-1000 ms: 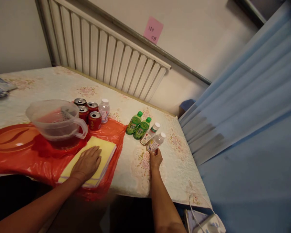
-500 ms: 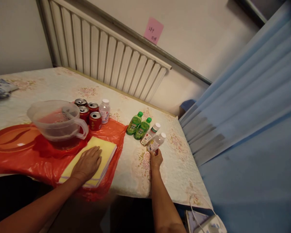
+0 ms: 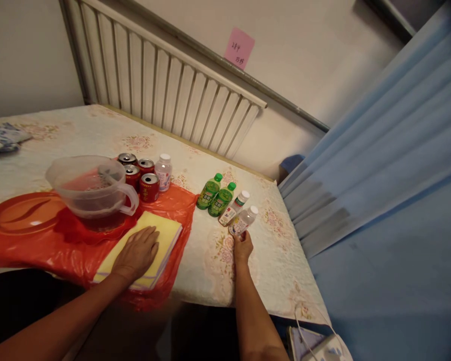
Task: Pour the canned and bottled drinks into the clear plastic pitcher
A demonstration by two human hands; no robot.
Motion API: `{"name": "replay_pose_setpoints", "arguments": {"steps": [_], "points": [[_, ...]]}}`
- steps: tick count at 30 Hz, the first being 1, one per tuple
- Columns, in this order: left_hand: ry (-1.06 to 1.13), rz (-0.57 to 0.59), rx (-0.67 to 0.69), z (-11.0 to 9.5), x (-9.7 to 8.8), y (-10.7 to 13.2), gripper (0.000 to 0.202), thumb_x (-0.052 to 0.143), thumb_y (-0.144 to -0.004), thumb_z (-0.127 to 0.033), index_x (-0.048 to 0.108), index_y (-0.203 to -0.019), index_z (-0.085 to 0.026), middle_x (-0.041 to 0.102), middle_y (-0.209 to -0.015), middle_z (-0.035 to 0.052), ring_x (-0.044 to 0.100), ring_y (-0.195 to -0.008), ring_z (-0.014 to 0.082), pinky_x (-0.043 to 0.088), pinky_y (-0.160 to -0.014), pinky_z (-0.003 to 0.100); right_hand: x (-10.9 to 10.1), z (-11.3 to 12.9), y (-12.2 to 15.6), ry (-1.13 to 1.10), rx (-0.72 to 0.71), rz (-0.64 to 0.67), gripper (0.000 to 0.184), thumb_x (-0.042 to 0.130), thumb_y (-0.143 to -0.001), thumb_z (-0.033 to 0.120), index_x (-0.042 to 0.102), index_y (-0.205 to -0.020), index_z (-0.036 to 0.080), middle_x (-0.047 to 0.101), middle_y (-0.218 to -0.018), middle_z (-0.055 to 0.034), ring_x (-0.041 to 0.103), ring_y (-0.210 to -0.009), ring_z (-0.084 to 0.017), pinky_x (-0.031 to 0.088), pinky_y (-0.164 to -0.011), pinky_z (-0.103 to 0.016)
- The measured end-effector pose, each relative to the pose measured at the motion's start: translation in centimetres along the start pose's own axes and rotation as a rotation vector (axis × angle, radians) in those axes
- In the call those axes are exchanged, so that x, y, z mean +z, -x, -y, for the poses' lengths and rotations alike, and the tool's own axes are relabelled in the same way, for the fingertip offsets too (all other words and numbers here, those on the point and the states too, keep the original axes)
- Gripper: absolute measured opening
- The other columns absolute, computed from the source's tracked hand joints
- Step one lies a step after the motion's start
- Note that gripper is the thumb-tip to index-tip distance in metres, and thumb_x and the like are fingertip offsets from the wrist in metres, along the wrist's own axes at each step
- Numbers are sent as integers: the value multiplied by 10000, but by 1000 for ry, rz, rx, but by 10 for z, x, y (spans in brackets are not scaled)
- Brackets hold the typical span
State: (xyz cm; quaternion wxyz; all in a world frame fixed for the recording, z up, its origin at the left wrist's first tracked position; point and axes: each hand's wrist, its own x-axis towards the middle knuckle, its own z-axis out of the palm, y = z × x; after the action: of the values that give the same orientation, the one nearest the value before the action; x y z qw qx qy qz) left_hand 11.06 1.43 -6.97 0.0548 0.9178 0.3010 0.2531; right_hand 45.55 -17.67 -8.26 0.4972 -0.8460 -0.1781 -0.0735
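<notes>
My left hand (image 3: 137, 253) lies flat, fingers stretched out, on a yellow folded cloth (image 3: 161, 236) that rests on a red plastic sheet (image 3: 52, 250). My right hand (image 3: 242, 247) is curled at the base of a small clear bottle with a white cap (image 3: 243, 220), touching it. That bottle stands last in a row with a white-labelled bottle (image 3: 233, 207) and two green bottles (image 3: 215, 193).
A clear plastic jug (image 3: 92, 186) with red liquid stands on the red sheet, beside a red lid (image 3: 20, 213), several red cans (image 3: 141, 175) and a small bottle (image 3: 163, 171). Behind are a radiator (image 3: 165, 85) and a pink note (image 3: 239, 48). A blue curtain (image 3: 379, 175) hangs right.
Both hands stay where they were. The view has only drifted slightly.
</notes>
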Motion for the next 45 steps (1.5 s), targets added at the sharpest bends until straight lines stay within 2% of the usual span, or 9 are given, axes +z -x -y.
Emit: {"name": "replay_pose_setpoints", "arguments": {"steps": [25, 45], "points": [[-53, 18, 1, 1, 2, 1, 424, 399, -959, -310, 660, -1238, -126, 638, -1375, 173, 554, -1314, 326, 412, -1113, 494, -1, 3, 1, -2, 0, 10, 486, 669, -687, 356, 699, -1128, 153, 763, -1082, -130, 694, -916, -259, 507, -825, -324], [-47, -4, 20, 3, 5, 1, 438, 399, -962, -308, 666, -1238, -97, 642, -1361, 198, 558, -1304, 343, 423, -1097, 517, 0, 2, 1, 3, 2, 12, 488, 655, -698, 358, 695, -1137, 149, 764, -1080, -132, 698, -908, -255, 512, -816, -320]]}}
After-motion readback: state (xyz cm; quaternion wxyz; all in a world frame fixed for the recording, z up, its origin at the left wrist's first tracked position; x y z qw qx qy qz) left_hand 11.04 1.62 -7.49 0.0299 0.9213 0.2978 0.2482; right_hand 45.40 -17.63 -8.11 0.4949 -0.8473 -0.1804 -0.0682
